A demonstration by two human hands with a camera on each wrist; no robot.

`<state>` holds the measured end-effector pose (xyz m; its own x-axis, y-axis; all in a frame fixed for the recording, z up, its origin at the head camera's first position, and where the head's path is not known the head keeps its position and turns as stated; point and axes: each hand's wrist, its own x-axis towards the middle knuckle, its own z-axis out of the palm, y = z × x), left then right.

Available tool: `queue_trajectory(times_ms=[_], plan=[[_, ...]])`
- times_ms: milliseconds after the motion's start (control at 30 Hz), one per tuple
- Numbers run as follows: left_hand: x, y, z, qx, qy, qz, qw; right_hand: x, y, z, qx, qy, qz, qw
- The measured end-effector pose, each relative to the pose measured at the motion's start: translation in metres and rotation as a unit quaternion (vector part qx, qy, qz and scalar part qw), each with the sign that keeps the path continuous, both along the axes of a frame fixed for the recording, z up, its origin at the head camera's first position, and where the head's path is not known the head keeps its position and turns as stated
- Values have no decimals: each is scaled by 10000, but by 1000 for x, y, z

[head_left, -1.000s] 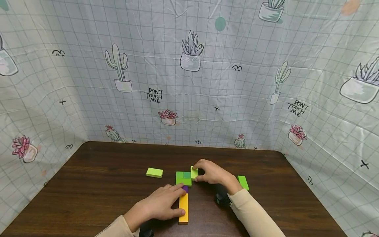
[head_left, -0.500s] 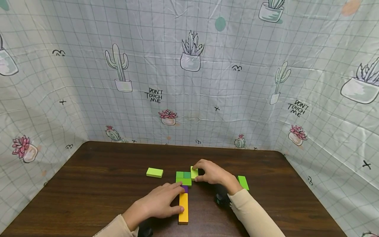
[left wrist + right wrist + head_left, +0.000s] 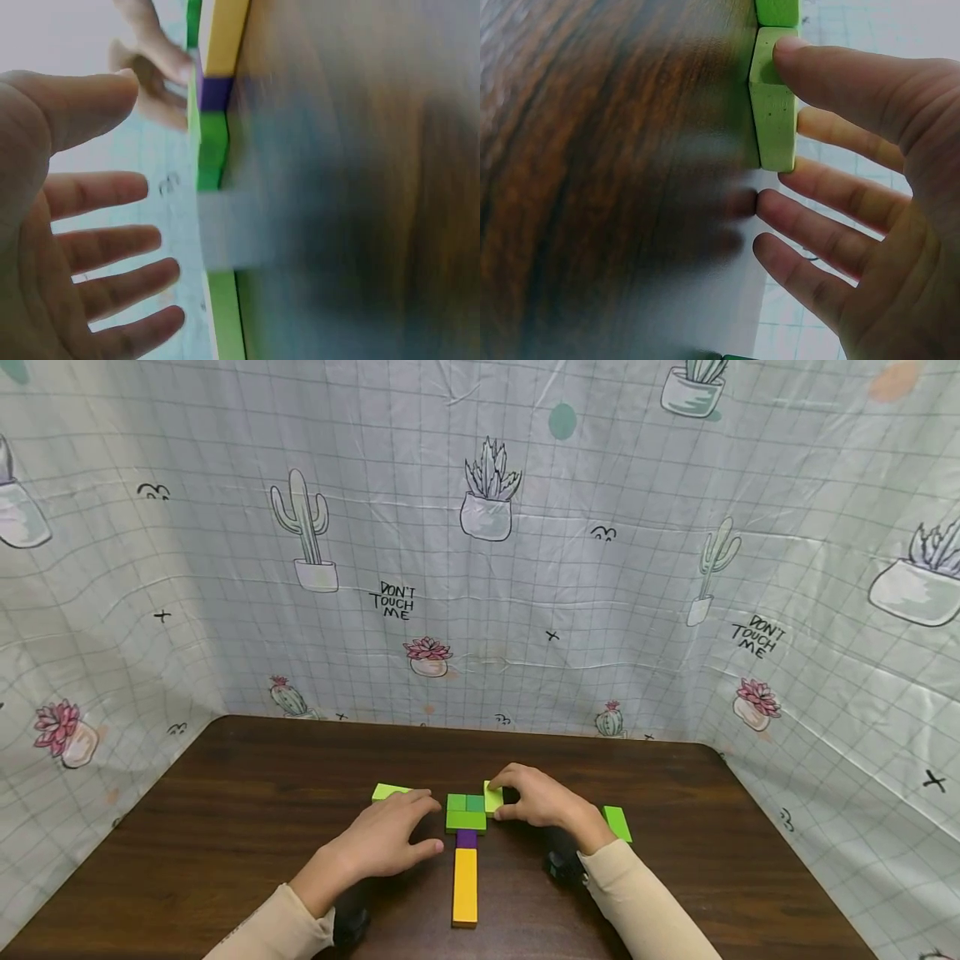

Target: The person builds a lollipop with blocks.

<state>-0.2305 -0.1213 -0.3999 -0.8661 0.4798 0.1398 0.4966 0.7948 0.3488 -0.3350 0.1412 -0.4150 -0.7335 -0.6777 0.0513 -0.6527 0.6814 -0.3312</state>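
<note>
On the tabletop [image 3: 247, 827], right beside the green blocks [image 3: 466, 820]: lime block [image 3: 492, 800] | right grip [image 3: 536, 795]: pinching it | left grip [image 3: 381, 833]: released, near second lime block [image 3: 384, 791], contact I cannot tell | risk: too strong sideways push may shift green blocks, because no hand steadies them

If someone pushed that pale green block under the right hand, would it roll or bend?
The pale green block probably wouldn't roll: its faces are flat and it lies flat on the table. It looks stiff, given its crisp, straight edges. Pushed toward the person's left, it would likely bump the green blocks beside it.
</note>
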Motion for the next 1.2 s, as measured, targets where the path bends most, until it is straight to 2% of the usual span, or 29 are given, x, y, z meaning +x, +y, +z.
queue_trajectory(times_ms=[233, 333, 433, 633, 867, 1067, 1200], plan=[[-12, -15, -2, 174, 389, 745, 9963, 1, 1, 1, -21, -10, 22, 10000], [-18, -19, -4, 137, 593, 966, 9935, 0, 1, 1, -34, 20, 57, 10000], [-26, -23, -4, 69, 643, 1111, 9917, 0, 1, 1, -51, 55, 117, 9999], [-39, -32, -5, -27, 424, 1081, 9932, 0, 2, 0, -1, 74, 111, 9999], [-47, -40, -7, -95, 65, 1015, 9948, -1, 2, 0, 12, 123, 120, 9999], [-46, -42, -10, -152, -204, 1045, 9942, 0, 2, 0, 36, 50, 102, 9999], [-43, -42, -9, -140, -234, 1028, 9943, 0, 1, 0, 48, 34, 93, 9999]])
